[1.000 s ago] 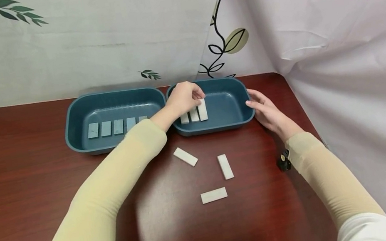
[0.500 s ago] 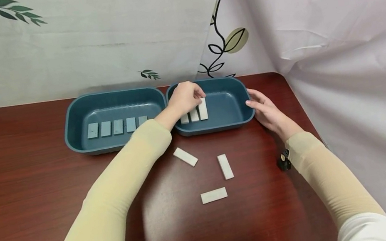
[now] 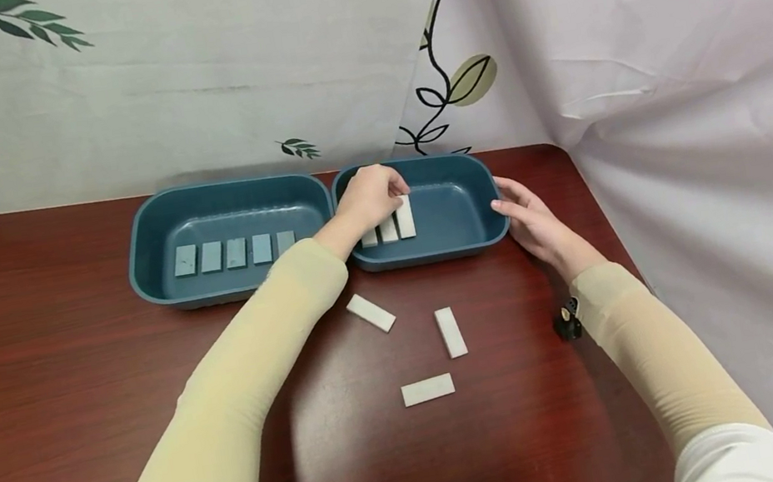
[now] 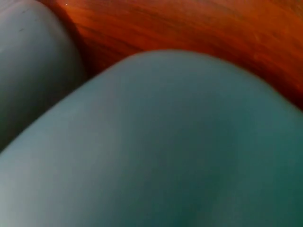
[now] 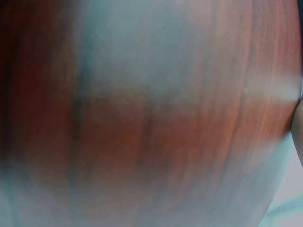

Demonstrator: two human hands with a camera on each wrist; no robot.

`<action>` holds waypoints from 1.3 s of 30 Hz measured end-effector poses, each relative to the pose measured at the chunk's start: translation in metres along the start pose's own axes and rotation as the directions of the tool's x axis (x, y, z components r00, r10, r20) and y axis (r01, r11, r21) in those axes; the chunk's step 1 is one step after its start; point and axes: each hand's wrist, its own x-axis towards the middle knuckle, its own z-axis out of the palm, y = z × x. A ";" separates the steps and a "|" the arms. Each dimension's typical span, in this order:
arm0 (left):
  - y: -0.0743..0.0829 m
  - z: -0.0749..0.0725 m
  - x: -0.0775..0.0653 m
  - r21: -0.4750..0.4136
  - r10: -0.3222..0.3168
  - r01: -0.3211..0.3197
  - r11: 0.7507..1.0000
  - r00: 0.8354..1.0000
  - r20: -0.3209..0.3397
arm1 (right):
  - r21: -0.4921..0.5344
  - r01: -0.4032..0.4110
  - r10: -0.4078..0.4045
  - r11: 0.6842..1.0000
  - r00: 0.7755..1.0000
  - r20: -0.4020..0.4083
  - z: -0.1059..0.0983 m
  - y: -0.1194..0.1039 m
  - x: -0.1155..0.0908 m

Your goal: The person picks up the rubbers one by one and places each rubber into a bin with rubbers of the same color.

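In the head view my left hand [image 3: 370, 195] reaches into the right-hand blue plastic tray [image 3: 464, 249]. Its thumb and fingers pinch the top end of a white rectangular block [image 3: 405, 217]. Two more white blocks, one of them this block [image 3: 388, 230], lie side by side just left of it, partly hidden under the hand. At the tray's right end my right hand [image 3: 534, 222] grips the rim, thumb over the edge and fingers along the outer wall. Three loose white blocks, including this nearest block [image 3: 428, 389], lie on the table in front.
Close against the first stands a second blue tray [image 3: 228, 297], with several grey-blue blocks [image 3: 235, 253] in a row. Behind both hangs a white patterned curtain [image 3: 181, 96]. Both wrist views are blurred; the left shows pale rounded surfaces, the right the wooden tabletop [image 5: 189, 142].
My left forearm has shifted slightly right, uncovering more of the left tray's last block. The left hand stays at the same white block, and the right hand has not moved.
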 end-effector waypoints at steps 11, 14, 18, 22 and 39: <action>-0.002 0.002 0.003 -0.022 -0.051 0.051 0.998 0.999 -0.002 | -0.011 -0.006 0.006 1.000 1.000 -0.005 0.000 -0.001 -0.001; -0.002 0.002 0.003 -0.024 -0.067 0.067 0.997 0.998 0.007 | -0.014 -0.007 0.007 1.000 1.000 -0.002 0.001 -0.001 -0.002; -0.001 0.002 0.002 -0.019 -0.076 0.076 0.997 0.997 0.019 | -0.009 -0.007 0.007 1.000 1.000 0.004 0.002 -0.002 -0.002; -0.001 0.002 0.002 -0.009 -0.075 0.075 0.997 0.997 0.030 | -0.005 -0.005 0.005 1.000 1.000 -0.001 0.003 -0.002 -0.002; 0.000 0.002 0.001 0.018 -0.065 0.064 0.998 0.997 0.046 | 0.019 0.034 -0.034 0.999 0.999 0.009 0.002 0.000 -0.002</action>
